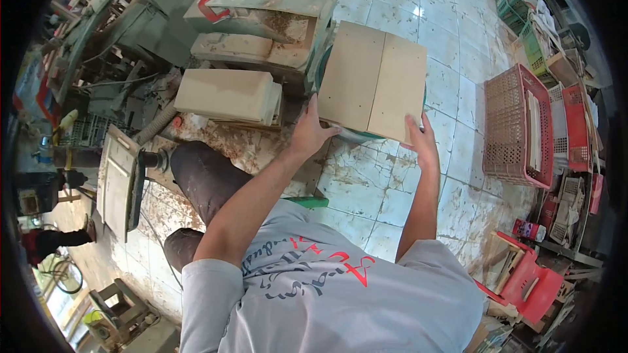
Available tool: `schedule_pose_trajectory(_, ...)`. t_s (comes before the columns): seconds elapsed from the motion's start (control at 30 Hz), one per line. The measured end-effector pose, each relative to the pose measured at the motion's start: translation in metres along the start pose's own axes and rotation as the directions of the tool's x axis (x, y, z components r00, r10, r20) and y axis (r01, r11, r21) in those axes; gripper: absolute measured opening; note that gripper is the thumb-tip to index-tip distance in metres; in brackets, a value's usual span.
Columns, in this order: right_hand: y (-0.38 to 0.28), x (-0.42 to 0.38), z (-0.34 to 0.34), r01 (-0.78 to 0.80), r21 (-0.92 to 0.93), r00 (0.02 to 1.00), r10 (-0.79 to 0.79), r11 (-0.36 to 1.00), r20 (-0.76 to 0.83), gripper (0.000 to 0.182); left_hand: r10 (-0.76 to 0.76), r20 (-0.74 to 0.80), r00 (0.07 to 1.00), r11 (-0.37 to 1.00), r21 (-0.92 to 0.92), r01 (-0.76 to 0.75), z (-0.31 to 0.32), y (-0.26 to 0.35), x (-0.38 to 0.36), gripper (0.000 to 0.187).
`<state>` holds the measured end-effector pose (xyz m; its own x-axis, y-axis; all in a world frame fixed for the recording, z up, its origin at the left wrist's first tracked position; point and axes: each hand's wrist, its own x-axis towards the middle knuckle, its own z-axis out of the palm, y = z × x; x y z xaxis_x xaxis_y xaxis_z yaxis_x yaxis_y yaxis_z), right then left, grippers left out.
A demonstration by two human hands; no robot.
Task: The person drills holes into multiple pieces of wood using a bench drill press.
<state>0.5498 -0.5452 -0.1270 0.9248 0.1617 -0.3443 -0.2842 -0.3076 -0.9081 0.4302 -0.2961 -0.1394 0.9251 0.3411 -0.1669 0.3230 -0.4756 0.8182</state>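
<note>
Fingers [313,108] spread, my left hand [311,133] and right hand [420,143] hung over dirty tiles [366,189], red crate [505,127] at frame right; boards [371,82] lay between, touching both.

Two tan boards [352,75] dotted with dark marks lie side by side, hiding all but the edges of a green support [320,73].

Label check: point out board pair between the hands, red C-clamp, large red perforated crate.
Board pair [371,82], head view: top face, near seam.
Red C-clamp [203,8], head view: curved frame.
Red perforated crate [502,132], head view: side wall.
</note>
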Motion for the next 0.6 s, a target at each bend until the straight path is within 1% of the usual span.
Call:
schedule_pose_trajectory(0.03,-0.002,-0.003,0.000,-0.076,0.106,0.996,0.070,0.991,0.056,0.071,-0.002,-0.027,1.000,0.999,0.036,0.003,0.002,0.002,0.003,0.100)
schedule_pose_trajectory(0.07,-0.002,-0.001,-0.003,-0.074,0.105,0.996,0.068,0.992,0.053,0.071,-0.005,-0.057,0.998,0.997,0.072,0.009,0.004,0.003,0.005,0.104)
schedule_pose_trajectory(0.1,-0.002,0.001,-0.004,-0.078,0.069,0.995,0.074,0.995,0.066,0.071,-0.004,-0.060,0.998,0.998,0.069,0.008,0.004,0.007,0.006,0.104)
schedule_pose_trajectory(0.17,-0.003,0.003,-0.004,-0.079,0.033,0.994,0.076,0.996,0.082,0.072,-0.053,-0.065,0.996,0.988,0.142,0.062,0.002,0.015,0.007,0.104)
schedule_pose_trajectory(0.2,-0.005,0.001,-0.003,-0.089,0.027,0.993,0.087,0.996,0.075,0.071,-0.049,-0.068,0.997,0.988,0.142,0.058,0.002,0.013,0.009,0.104)
schedule_pose_trajectory(0.27,-0.004,0.002,-0.004,-0.101,0.024,0.993,0.099,0.995,0.059,0.070,0.017,-0.087,0.996,0.997,0.081,-0.010,0.005,0.007,0.011,0.102)
schedule_pose_trajectory(0.37,0.002,0.004,-0.005,-0.088,0.065,0.994,0.083,0.994,0.073,0.069,0.045,-0.064,0.997,0.996,0.084,-0.040,0.006,0.001,0.014,0.102)
schedule_pose_trajectory(0.5,0.000,0.002,-0.005,-0.066,0.058,0.996,0.061,0.996,0.071,0.068,0.053,-0.101,0.993,0.997,0.065,-0.046,0.006,0.003,0.014,0.097)
schedule_pose_trajectory(0.57,0.002,0.002,-0.005,-0.047,0.055,0.995,0.043,0.997,0.085,0.068,0.031,-0.090,0.995,0.999,0.036,-0.028,0.004,0.005,0.015,0.089)
schedule_pose_trajectory(0.6,0.007,0.004,-0.007,-0.036,0.054,0.995,0.031,0.998,0.097,0.068,0.026,-0.113,0.993,0.999,0.035,-0.022,0.003,0.007,0.014,0.089)
